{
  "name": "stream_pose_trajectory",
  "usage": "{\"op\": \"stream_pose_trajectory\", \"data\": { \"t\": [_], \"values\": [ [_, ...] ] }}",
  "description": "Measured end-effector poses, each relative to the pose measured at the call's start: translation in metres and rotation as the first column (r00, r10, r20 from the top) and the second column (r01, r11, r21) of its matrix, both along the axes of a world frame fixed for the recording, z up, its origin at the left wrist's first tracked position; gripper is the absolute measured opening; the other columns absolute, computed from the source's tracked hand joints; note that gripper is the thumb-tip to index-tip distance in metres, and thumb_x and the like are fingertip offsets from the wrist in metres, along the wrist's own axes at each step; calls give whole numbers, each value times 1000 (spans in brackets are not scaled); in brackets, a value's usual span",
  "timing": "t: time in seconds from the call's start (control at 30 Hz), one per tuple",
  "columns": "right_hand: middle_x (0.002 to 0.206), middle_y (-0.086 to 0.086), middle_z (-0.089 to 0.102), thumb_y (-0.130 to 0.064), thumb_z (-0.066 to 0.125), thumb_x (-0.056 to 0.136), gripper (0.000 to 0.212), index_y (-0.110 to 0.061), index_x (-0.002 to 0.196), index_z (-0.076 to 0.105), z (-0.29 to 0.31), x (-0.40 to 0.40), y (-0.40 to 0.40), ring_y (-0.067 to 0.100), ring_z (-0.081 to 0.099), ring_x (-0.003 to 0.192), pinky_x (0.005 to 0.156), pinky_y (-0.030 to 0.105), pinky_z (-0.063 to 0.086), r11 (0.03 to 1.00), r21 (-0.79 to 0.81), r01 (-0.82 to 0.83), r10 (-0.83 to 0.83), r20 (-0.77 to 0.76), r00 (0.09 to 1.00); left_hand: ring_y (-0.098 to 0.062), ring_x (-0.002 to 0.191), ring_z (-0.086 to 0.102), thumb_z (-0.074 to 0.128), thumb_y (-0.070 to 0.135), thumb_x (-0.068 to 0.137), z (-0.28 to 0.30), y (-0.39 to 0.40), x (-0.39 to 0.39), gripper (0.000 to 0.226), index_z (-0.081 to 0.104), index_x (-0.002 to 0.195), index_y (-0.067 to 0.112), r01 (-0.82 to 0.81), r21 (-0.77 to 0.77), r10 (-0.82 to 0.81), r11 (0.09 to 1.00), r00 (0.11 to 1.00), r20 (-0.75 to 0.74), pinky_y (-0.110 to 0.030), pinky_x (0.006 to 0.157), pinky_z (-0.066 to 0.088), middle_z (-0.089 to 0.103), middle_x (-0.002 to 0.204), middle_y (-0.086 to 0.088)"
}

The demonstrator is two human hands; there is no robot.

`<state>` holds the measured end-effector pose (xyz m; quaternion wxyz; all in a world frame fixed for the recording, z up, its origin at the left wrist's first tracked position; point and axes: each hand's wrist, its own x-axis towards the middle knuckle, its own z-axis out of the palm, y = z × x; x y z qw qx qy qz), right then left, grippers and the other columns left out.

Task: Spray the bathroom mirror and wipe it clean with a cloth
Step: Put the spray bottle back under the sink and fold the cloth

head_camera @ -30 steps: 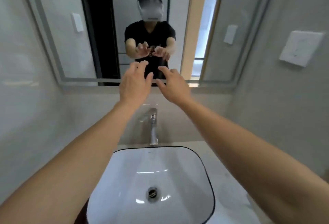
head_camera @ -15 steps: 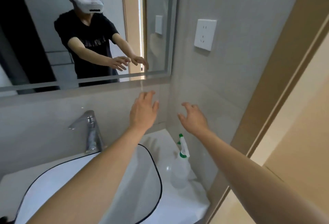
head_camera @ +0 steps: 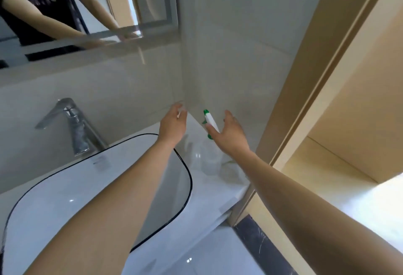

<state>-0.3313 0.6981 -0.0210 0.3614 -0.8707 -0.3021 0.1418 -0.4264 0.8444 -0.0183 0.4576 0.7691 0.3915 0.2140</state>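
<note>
Two hands: both bare, both reaching toward the back right corner of the worktop (head_camera: 218, 189), neither gripping anything.
Left hand (head_camera: 173, 125): fingers loosely spread and empty, held over the worktop just beside the basin's rim; probably raised in readiness to steady or take something, though its purpose cannot be told for certain.
Right hand (head_camera: 229, 132): fingers spread, palm turned toward the bottle's head; thumb side at or just short of the sprayer, actual contact not clear. Judged to be shaping for a grasp around the neck.
Spray bottle (head_camera: 210, 119): white sprayer head with green nozzle and trigger above a clear body; stands upright on the worktop, tucked into the corner against the side wall, out of the basin's way.
Mirror (head_camera: 65, 12): mounted on the back wall above the basin, up and left of the hands; shows the person's reflected arms. Not yet sprayed, by the look of it.
Basin (head_camera: 72, 189): white, dark-edged, set in the worktop to the left of the bottle.
Tap (head_camera: 72, 126): chrome, behind the basin, well left of both hands.
Cloth: none in view.
Step in hand: fetching the sprayer; the task appears to be at its very start.
Risk: a light, narrow bottle close to the wall could tip if nudged before the fingers close.
</note>
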Motion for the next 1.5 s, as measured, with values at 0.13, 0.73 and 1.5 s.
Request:
{"op": "stream_pose_trajectory", "data": {
  "t": [0.13, 0.73, 1.5],
  "values": [
    [145, 9, 49, -57, 69, 85, 92, -14, 154, 27, -37, -14, -18, 29, 49, 132, 101, 37, 46, 988, 43, 147, -141, -117, 983, -24, 137, 46, 30, 56, 101, -21, -1, 9, 57, 42, 149, 27, 45, -199, -34, 979, 998, 57, -42, 118, 31, 48, 150, -1],
    [104, -1, 69, -30, 81, 82, 44, -13, 119, 65, -82, -28, 19, 15, 62, 90, 77, 25, 44, 906, 245, 345, -300, -203, 932, -18, 139, 44, 18, 54, 105, -35, 14, -8, 58, 34, 155, 29, 75, -322, -11, 944, 981, 196, -43, 121, 28, 44, 154, 0],
    [104, 0, 74, -29, 80, 84, 33, -13, 111, 69, 262, -127, 156, 16, 72, 96, 89, 38, 59, 615, 612, -497, 557, 108, 823, -16, 75, 65, 46, 45, 100, 350, 84, -182, 41, 70, 93, 13, -415, 169, 260, 894, 787, 559, -40, 82, 57, 71, 87, -3]
  ]
}}
